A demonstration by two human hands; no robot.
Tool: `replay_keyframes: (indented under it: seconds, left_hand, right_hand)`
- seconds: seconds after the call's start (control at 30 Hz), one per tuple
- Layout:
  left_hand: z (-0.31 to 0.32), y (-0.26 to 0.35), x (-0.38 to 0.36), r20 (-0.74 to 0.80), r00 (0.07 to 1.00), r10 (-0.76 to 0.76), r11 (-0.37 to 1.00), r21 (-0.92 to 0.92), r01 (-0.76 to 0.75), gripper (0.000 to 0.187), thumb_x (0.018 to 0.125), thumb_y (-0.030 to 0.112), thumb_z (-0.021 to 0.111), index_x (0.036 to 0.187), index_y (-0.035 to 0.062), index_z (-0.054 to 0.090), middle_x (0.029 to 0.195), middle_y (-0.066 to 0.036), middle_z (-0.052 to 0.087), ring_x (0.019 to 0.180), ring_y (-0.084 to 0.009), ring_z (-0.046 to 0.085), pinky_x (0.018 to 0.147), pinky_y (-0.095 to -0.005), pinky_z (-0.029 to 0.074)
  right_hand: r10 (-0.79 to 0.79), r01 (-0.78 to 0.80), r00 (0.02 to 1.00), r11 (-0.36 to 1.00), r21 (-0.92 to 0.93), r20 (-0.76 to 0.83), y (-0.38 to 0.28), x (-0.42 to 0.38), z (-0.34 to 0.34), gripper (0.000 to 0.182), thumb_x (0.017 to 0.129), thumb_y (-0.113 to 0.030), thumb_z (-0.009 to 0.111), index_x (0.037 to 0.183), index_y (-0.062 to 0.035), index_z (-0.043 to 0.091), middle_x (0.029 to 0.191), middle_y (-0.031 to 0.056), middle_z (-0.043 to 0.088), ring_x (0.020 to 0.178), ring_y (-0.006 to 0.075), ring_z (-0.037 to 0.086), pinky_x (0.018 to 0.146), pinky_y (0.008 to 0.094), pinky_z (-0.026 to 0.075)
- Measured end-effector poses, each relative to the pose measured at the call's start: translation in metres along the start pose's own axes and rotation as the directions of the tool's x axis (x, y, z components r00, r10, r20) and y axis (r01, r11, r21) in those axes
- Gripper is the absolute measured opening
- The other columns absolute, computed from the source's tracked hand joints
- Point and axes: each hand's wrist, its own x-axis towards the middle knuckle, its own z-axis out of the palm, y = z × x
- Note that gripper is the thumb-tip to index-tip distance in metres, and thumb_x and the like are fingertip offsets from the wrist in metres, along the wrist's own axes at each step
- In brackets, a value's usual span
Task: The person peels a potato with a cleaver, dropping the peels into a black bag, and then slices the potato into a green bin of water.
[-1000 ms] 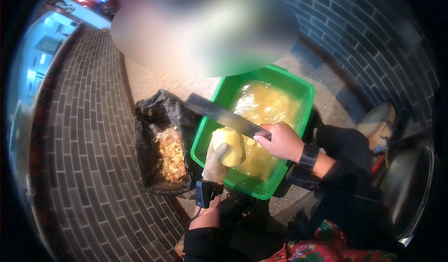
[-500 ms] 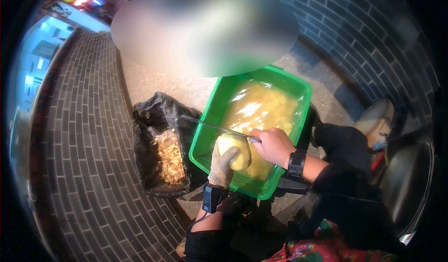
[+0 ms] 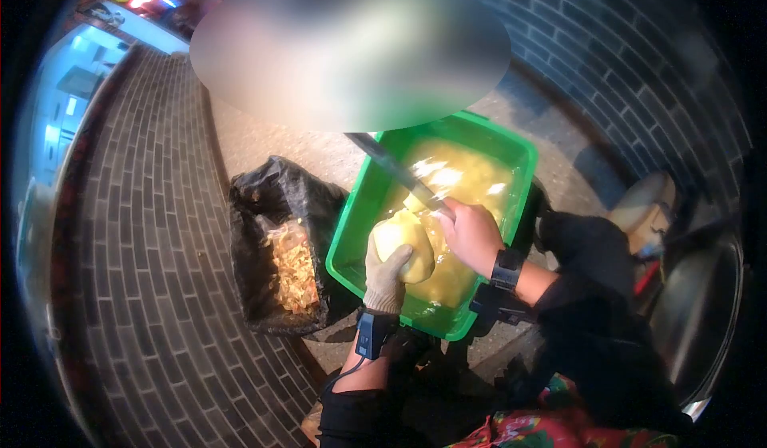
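My left hand [image 3: 387, 272], in a pale glove, holds a large peeled yellow potato [image 3: 406, 248] over the green tub [image 3: 339, 252]. The fingers behind the potato are hidden. My bare right hand [image 3: 471, 236] is wrapped round the handle of a long knife [image 3: 399, 172], its blade pointing up and left over the tub's rim. A small yellow piece shows between the blade and the potato. Cloudy yellowish water [image 3: 479, 178] with pale lumps in it fills much of the tub.
Left of the tub stands a container lined with a black bag [image 3: 280, 183], holding peelings [image 3: 294, 276]. A round pan-like object [image 3: 695, 312] is at the right. Brick surfaces [image 3: 152, 208] lie on both sides. A blurred patch hides the top centre.
The knife has swung up and away from the potato, its blade now pointing more steeply away from me. My left hand and the potato have shifted slightly right.
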Motion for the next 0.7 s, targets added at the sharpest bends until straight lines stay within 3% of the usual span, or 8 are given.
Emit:
replay_keyframes:
  seconds: [0.03,0.1,0.17,0.23,0.4,0.6,0.67,0.7]
  left_hand:
    - [-0.003,0.002,0.0,0.008,1.0,-0.002,1.0,0.005,0.002,0.064,0.075,0.012,0.075,0.131,0.0041,0.045,0.118,-0.011,0.057,0.104,-0.0225,0.059,0.091,-0.0355,0.051]
    - [-0.008,0.007,-0.002,0.153,0.988,-0.036,0.971,-0.23,0.071,0.073,0.072,0.019,0.077,0.135,0.0051,0.042,0.124,-0.011,0.054,0.11,-0.0259,0.057,0.096,-0.0413,0.049]
    - [-0.012,0.014,-0.003,0.176,0.978,-0.109,0.952,-0.266,0.153,0.079,0.071,0.028,0.076,0.137,0.0054,0.04,0.129,-0.013,0.053,0.115,-0.0299,0.055,0.099,-0.0454,0.047]
    - [-0.006,0.03,-0.007,0.208,0.973,-0.099,0.909,-0.379,0.174,0.078,0.073,0.03,0.073,0.139,0.0053,0.039,0.132,-0.015,0.052,0.118,-0.0325,0.054,0.099,-0.0464,0.047]
    - [-0.016,0.034,-0.007,0.195,0.966,-0.167,0.883,-0.407,0.235,0.074,0.075,0.032,0.071,0.136,0.0013,0.043,0.128,-0.017,0.056,0.113,-0.0342,0.058,0.099,-0.0476,0.048]
    - [-0.016,0.031,-0.014,0.098,0.98,-0.173,0.943,-0.271,0.194,0.072,0.076,0.034,0.073,0.134,0.0012,0.045,0.126,-0.018,0.058,0.113,-0.0341,0.059,0.099,-0.0482,0.048]
    - [-0.014,0.037,-0.016,0.289,0.926,-0.245,0.86,-0.377,0.345,0.07,0.077,0.031,0.073,0.134,0.0023,0.045,0.125,-0.018,0.058,0.114,-0.0347,0.059,0.098,-0.0484,0.049]
    - [-0.015,0.036,-0.015,0.289,0.926,-0.243,0.859,-0.378,0.344,0.07,0.077,0.031,0.073,0.134,0.0023,0.045,0.125,-0.018,0.058,0.114,-0.0347,0.059,0.098,-0.0484,0.049]
  right_hand:
    - [-0.014,0.014,1.0,1.0,0.018,-0.001,0.005,0.005,-0.002,0.023,0.09,-0.023,0.059,0.091,-0.0011,0.066,0.071,0.0226,0.064,0.069,0.0393,0.064,0.064,0.047,0.051]
    - [-0.024,0.024,1.0,0.999,0.037,-0.009,0.011,0.009,-0.01,0.024,0.089,-0.023,0.059,0.091,0.0001,0.067,0.071,0.0235,0.064,0.068,0.0385,0.064,0.064,0.0462,0.051]
    - [-0.019,-0.008,0.99,0.982,0.186,0.142,0.012,0.009,-0.018,0.027,0.088,-0.019,0.062,0.105,0.0019,0.066,0.084,0.0206,0.07,0.073,0.0336,0.068,0.069,0.0379,0.053]
    - [-0.053,0.012,0.982,0.975,0.221,0.183,0.009,0.007,-0.027,0.029,0.087,-0.019,0.063,0.106,0.0029,0.065,0.087,0.0198,0.071,0.075,0.031,0.069,0.07,0.036,0.053]
    - [-0.183,0.124,0.957,0.96,0.251,0.227,0.007,0.008,-0.037,0.029,0.085,-0.019,0.066,0.106,0.0018,0.066,0.088,0.019,0.071,0.076,0.0297,0.07,0.07,0.0349,0.053]
    - [-0.208,0.218,0.92,0.976,0.007,0.332,0.002,0.01,-0.04,0.025,0.085,-0.02,0.065,0.102,-0.002,0.068,0.082,0.0187,0.069,0.074,0.034,0.067,0.069,0.0379,0.053]
    - [-0.269,0.224,0.93,0.955,0.196,0.249,0.004,0.004,-0.034,0.024,0.085,-0.02,0.065,0.102,-0.0024,0.068,0.081,0.0191,0.069,0.073,0.0356,0.067,0.068,0.0394,0.053]
    - [-0.27,0.225,0.93,0.955,0.195,0.249,0.005,0.002,-0.032,0.024,0.085,-0.02,0.065,0.102,-0.0024,0.068,0.081,0.0191,0.069,0.073,0.0356,0.067,0.068,0.0394,0.053]
